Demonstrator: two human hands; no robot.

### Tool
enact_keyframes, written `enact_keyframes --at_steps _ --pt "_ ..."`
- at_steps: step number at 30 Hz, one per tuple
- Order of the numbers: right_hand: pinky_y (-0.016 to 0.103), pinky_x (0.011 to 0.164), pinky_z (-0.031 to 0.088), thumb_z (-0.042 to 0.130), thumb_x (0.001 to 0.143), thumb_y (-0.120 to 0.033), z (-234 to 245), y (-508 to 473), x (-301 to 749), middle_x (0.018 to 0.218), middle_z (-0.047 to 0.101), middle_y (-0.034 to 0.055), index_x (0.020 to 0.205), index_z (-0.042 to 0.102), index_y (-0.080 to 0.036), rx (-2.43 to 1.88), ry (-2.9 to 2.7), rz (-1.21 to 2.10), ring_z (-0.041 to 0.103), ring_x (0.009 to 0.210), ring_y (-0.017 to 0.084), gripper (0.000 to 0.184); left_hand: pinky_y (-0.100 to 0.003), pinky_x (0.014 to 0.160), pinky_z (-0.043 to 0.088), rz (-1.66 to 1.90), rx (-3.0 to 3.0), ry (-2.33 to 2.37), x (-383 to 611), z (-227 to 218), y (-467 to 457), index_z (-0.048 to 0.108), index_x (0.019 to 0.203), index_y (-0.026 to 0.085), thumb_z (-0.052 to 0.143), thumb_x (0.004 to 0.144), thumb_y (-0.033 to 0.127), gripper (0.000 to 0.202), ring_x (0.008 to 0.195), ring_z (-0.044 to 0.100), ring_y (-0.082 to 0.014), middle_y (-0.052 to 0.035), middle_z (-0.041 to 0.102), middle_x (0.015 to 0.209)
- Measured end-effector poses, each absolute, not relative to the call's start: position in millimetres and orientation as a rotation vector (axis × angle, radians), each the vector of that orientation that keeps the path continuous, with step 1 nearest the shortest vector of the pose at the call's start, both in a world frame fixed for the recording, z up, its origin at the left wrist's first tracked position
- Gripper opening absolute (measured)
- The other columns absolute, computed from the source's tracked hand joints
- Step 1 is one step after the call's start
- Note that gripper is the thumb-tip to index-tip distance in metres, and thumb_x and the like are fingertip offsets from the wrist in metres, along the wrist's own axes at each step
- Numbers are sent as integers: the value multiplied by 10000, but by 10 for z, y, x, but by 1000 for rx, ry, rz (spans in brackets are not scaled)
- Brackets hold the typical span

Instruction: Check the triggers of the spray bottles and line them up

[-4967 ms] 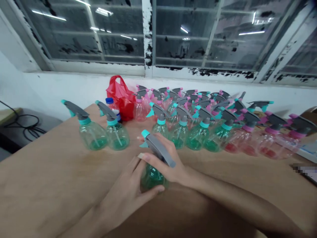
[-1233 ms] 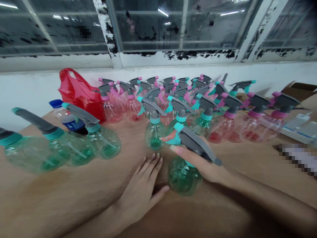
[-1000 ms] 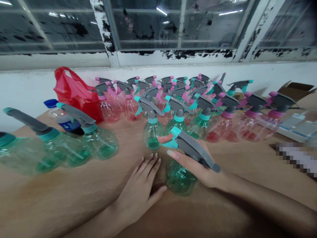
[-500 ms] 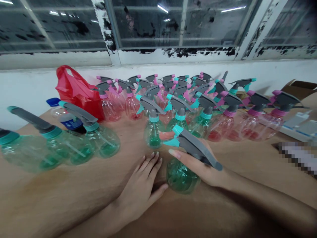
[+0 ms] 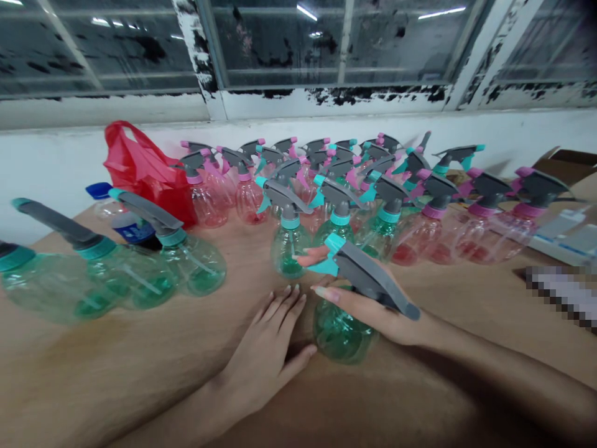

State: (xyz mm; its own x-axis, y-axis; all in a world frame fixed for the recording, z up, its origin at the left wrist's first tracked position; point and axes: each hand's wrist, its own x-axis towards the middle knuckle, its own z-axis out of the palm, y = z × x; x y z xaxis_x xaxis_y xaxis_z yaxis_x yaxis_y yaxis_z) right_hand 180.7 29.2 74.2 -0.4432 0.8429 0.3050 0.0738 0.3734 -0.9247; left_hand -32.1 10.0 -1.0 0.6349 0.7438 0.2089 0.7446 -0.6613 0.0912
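A green spray bottle (image 5: 345,333) with a grey and turquoise spray head stands on the table in front of me. My right hand (image 5: 377,311) is around its neck below the spray head, thumb along the near side. Its fingertips reach out past the turquoise trigger, and the rest of those fingers is hidden behind the head. Flat on the table to the left of this bottle lies my left hand (image 5: 265,351), fingers stretched forward and holding nothing. Just beyond the hands, another green spray bottle (image 5: 290,249) stands upright with a little liquid inside.
Several pink spray bottles (image 5: 441,239) and green ones crowd the back of the wooden table (image 5: 153,379). More green bottles (image 5: 193,267) line the left side. Behind them are a red plastic bag (image 5: 149,168) and a blue-capped bottle (image 5: 133,227). A cardboard box (image 5: 566,162) is at right.
The fingers of my right hand have straightened a little around the trigger, and the thumb has shifted slightly left. The bottle and my left hand stay in place.
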Motion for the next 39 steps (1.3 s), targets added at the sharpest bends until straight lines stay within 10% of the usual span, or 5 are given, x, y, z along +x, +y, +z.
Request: enact_keyframes --at_steps 24,39 --pt "238 537 409 614 828 -311 789 281 1805 651 524 -41 772 552 -224 -877 -1821 884 507 584 106 120 -491 1097 274 -253 -2852 -1294 -316 33 106 393 1384 92 494 929 481 607 1336 363 -288 -157 412 1446" --pt "279 649 515 640 827 -284 718 249 1784 1093 656 33 1106 585 -249 -836 -1685 1010 603 648 114 287 -492 1098 272 -294 -2872 -1304 -324 14 105 392 1391 117 472 935 490 594 1342 350 -288 -141 412 1449"
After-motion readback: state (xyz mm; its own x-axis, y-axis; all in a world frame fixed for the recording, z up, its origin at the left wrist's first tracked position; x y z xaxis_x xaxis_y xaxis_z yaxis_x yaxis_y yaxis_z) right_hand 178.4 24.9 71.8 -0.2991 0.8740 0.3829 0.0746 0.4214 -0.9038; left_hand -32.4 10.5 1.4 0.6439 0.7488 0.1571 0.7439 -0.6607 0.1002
